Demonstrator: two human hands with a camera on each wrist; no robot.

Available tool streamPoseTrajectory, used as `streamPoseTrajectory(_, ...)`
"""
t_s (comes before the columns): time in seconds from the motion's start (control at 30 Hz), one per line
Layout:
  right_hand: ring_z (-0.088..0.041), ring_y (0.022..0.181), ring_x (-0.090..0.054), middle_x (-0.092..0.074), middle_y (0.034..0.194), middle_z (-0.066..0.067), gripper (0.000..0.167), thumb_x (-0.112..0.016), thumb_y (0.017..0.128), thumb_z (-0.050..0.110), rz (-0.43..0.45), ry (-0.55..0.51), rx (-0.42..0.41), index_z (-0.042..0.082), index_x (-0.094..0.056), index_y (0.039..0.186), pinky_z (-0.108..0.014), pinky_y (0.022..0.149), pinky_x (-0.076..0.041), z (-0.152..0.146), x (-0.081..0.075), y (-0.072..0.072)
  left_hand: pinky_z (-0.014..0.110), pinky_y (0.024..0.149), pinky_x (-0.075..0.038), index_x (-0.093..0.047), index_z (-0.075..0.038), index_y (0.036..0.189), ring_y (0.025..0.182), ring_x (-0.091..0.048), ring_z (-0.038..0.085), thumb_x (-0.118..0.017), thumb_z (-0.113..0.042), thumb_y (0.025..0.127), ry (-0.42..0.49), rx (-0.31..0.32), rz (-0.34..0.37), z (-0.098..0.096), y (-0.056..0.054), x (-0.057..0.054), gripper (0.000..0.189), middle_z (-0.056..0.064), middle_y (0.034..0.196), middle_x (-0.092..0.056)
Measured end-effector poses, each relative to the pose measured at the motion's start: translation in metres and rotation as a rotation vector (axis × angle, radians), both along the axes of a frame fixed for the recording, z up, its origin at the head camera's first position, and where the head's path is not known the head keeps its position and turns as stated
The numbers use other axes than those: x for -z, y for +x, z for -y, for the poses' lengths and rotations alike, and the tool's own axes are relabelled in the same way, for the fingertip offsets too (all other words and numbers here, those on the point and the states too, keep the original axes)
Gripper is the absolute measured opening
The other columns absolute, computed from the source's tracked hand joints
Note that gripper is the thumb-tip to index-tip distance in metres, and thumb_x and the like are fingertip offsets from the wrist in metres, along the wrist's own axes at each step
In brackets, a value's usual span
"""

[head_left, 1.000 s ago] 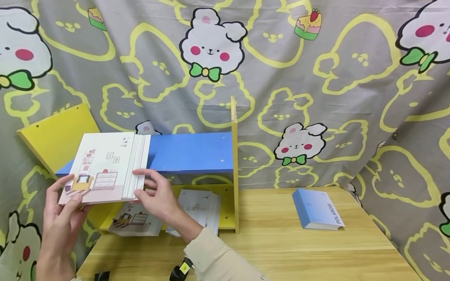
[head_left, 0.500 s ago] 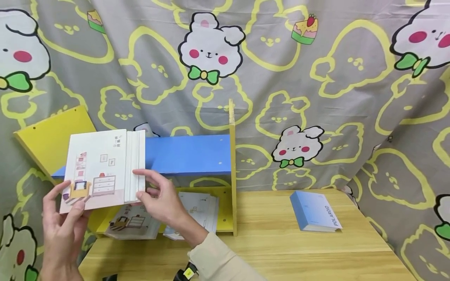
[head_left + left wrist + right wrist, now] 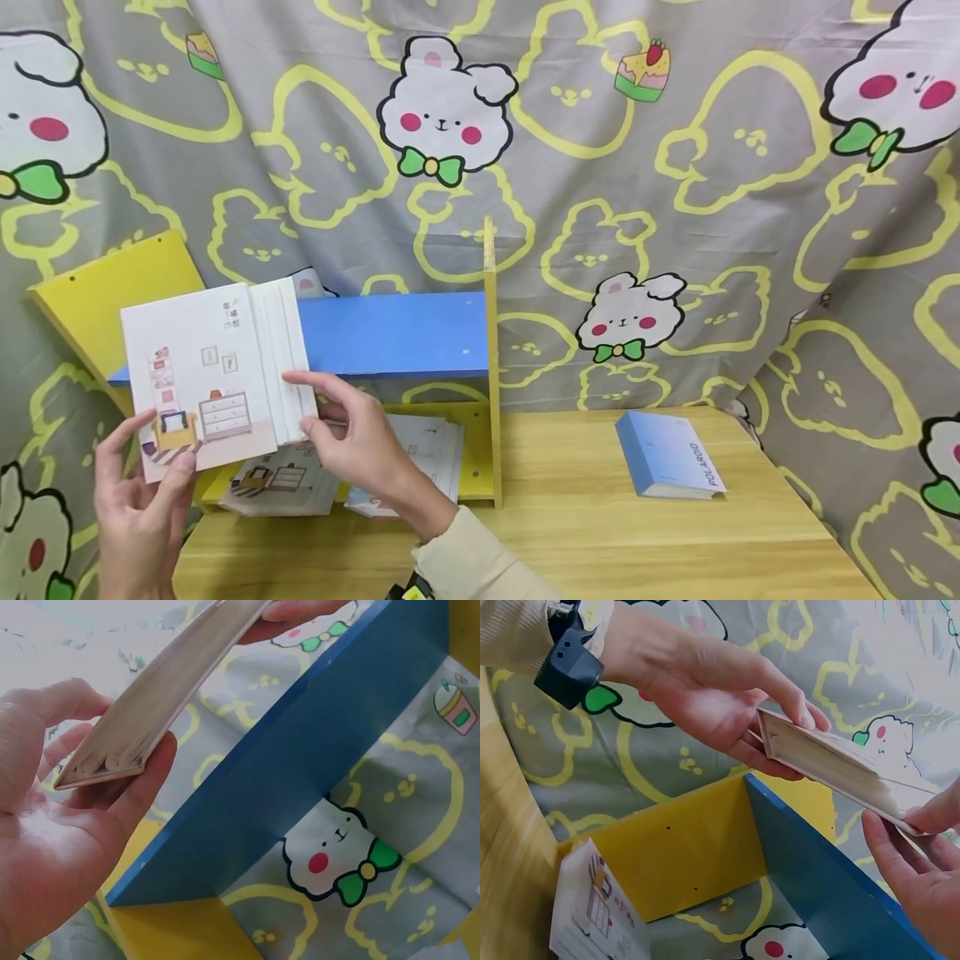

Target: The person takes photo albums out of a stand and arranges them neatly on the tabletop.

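A white hardcover book (image 3: 198, 375) with a printed room scene, an armchair and a chest of drawers, is held up in front of the shelf. My left hand (image 3: 142, 517) pinches its lower left corner, thumb on the cover and fingers behind. On the opposite side, my right hand (image 3: 367, 433) grips the edge with thumb and fingers. The left wrist view shows the page edges of the book (image 3: 165, 697) between the covers. Both hands also appear on the book (image 3: 832, 769) in the right wrist view.
A shelf unit has a blue board (image 3: 397, 333), a yellow upright (image 3: 492, 392) and a slanted yellow side panel (image 3: 112, 292). On its lower level lie a similar book (image 3: 288, 483) and a pale stack (image 3: 435, 450). A blue "POLAROID" book (image 3: 667, 454) lies on the wooden table (image 3: 600, 550).
The book has turned counterclockwise, its top leaning left, and its layers by the right edge look more spread. Both hands keep hold of it. The head view has shifted slightly.
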State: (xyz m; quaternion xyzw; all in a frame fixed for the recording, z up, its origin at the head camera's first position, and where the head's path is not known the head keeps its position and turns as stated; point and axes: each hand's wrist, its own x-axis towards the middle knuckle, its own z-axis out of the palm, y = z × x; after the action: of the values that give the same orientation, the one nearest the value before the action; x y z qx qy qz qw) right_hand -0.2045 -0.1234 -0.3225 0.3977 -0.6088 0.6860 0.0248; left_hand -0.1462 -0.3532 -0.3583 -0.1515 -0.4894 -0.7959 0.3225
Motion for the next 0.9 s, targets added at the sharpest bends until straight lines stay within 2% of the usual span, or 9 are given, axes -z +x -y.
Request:
streamPoseTrajectory(0.03, -0.002, 0.106, -0.066, -0.056, 0.144, 0.008, 0.052, -0.052, 0.103, -0.002, -0.003, 0.002, 0.002, 0.027, -0.055, 0.147, -0.017, 0.059, -0.050, -0.001, 0.001, 0.000, 0.031, 0.092, -0.055, -0.034, -0.001, 0.155, 0.118, -0.064, 0.024, -0.038, 0.029, 0.094, 0.011, -0.007, 0.010, -0.002, 0.001, 0.002, 0.068, 0.024, 0.146, -0.044)
streamPoseTrajectory(0.1, 0.001, 0.086, -0.063, -0.057, 0.142, 0.009, 0.053, -0.052, 0.103, -0.002, -0.006, 0.008, 0.009, 0.029, -0.055, 0.146, -0.018, 0.053, -0.045, -0.003, 0.004, 0.001, 0.033, 0.093, -0.054, -0.034, 0.000, 0.155, 0.118, -0.064, 0.024, -0.039, 0.030, 0.093, 0.032, -0.018, 0.017, -0.005, 0.002, 0.006, 0.069, 0.024, 0.146, -0.045)
streamPoseTrajectory(0.23, -0.001, 0.068, -0.052, -0.059, 0.139, 0.010, 0.053, -0.051, 0.103, -0.003, -0.031, 0.006, 0.031, 0.028, -0.056, 0.145, -0.019, 0.048, -0.039, -0.006, 0.007, 0.002, 0.034, 0.094, -0.054, -0.034, 0.001, 0.154, 0.119, -0.064, 0.025, -0.039, 0.032, 0.091, 0.057, -0.019, -0.005, -0.012, 0.001, 0.011, 0.070, 0.025, 0.146, -0.044)
streamPoseTrajectory(0.27, -0.001, 0.068, -0.052, -0.060, 0.138, 0.008, 0.053, -0.050, 0.103, -0.004, -0.034, 0.002, 0.034, 0.028, -0.056, 0.145, -0.019, 0.048, -0.038, -0.006, 0.007, 0.003, 0.033, 0.095, -0.054, -0.033, 0.002, 0.154, 0.119, -0.064, 0.025, -0.039, 0.032, 0.091, 0.051, -0.018, -0.011, -0.014, 0.000, 0.011, 0.069, 0.025, 0.146, -0.043)
streamPoseTrajectory(0.33, -0.001, 0.081, -0.061, -0.061, 0.139, 0.005, 0.052, -0.050, 0.103, -0.004, -0.043, -0.011, 0.039, 0.025, -0.056, 0.145, -0.018, 0.052, -0.043, -0.008, 0.007, 0.003, 0.032, 0.094, -0.056, -0.034, 0.003, 0.153, 0.117, -0.064, 0.025, -0.039, 0.032, 0.091, 0.057, -0.003, -0.036, -0.016, -0.002, 0.010, 0.069, 0.025, 0.145, -0.043)
streamPoseTrajectory(0.47, -0.005, 0.102, -0.067, -0.063, 0.138, -0.002, 0.050, -0.053, 0.102, -0.004, -0.070, -0.037, 0.062, 0.020, -0.055, 0.146, -0.016, 0.065, -0.053, -0.014, 0.007, 0.002, 0.029, 0.088, -0.059, -0.034, 0.007, 0.152, 0.113, -0.064, 0.025, -0.040, 0.033, 0.090, 0.036, 0.008, -0.082, -0.022, -0.008, 0.006, 0.067, 0.027, 0.142, -0.045)
streamPoseTrajectory(0.53, -0.006, 0.103, -0.068, -0.065, 0.135, -0.006, 0.049, -0.057, 0.102, -0.003, -0.104, -0.041, 0.094, 0.017, -0.054, 0.146, -0.018, 0.069, -0.057, -0.016, 0.006, 0.002, 0.028, 0.087, -0.060, -0.033, 0.007, 0.151, 0.113, -0.064, 0.025, -0.040, 0.033, 0.090, 0.020, 0.007, -0.091, -0.024, -0.010, 0.004, 0.067, 0.027, 0.142, -0.046)
streamPoseTrajectory(0.67, -0.007, 0.093, -0.068, -0.070, 0.125, -0.008, 0.048, -0.064, 0.099, -0.001, -0.153, -0.044, 0.152, 0.013, -0.056, 0.144, -0.019, 0.066, -0.057, -0.018, 0.005, 0.002, 0.028, 0.086, -0.060, -0.033, 0.008, 0.151, 0.112, -0.064, 0.025, -0.041, 0.033, 0.089, -0.006, -0.012, -0.095, -0.028, -0.011, 0.003, 0.068, 0.027, 0.141, -0.046)
streamPoseTrajectory(0.9, -0.003, 0.091, -0.064, -0.069, 0.127, -0.005, 0.049, -0.063, 0.099, -0.002, -0.123, -0.076, 0.098, 0.018, -0.057, 0.143, -0.016, 0.066, -0.053, -0.021, 0.005, 0.008, 0.029, 0.087, -0.060, -0.033, 0.007, 0.151, 0.114, -0.065, 0.025, -0.041, 0.034, 0.089, 0.004, -0.010, -0.095, -0.032, 0.001, 0.000, 0.069, 0.026, 0.143, -0.047)
